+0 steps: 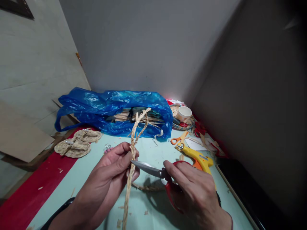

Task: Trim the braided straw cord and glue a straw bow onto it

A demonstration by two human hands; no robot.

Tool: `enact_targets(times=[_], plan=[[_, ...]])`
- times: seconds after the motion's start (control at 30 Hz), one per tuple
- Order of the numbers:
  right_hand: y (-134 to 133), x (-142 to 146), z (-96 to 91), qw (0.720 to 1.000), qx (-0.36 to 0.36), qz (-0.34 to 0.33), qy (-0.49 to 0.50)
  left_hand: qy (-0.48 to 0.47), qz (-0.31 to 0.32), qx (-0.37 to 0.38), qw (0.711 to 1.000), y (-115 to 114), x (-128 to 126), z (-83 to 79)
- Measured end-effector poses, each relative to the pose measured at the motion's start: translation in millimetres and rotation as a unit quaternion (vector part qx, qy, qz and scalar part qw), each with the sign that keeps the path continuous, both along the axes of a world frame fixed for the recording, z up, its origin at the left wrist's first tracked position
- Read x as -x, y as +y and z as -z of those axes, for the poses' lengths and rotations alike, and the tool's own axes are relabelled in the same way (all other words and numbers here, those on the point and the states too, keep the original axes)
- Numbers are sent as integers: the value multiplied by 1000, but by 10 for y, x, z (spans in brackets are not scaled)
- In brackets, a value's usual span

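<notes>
Left fingers (122, 148): pinched together round the braid (129, 185), centre, six to twelve o'clock.
Right fingers (177, 172): wrapped round scissors (163, 173) — pointing just past nine.
Blade tip (135, 163): a slip could nick thumb (122, 163) (or strands).

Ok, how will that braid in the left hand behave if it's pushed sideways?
The braid probably flexes with some spring, since its top stands up above the left hand rather than drooping. It looks light, being thin and plaited from dry-looking strands. Its splayed tip might fray if rubbed.
</notes>
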State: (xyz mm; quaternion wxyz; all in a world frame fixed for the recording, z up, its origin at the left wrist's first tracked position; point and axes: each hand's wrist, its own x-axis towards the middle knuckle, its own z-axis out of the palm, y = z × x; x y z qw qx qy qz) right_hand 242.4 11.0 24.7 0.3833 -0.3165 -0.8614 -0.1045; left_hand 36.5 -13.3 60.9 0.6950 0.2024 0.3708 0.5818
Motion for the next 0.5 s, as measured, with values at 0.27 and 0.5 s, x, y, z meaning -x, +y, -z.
enact_targets(times=[0.27,0.5], plan=[[26,-29,25,993,93,-26,70,57,5,-39,998,-27,-15,-56],[3,-36,14,993,101,-9,53,62,8,-44,997,-36,-20,-25]])
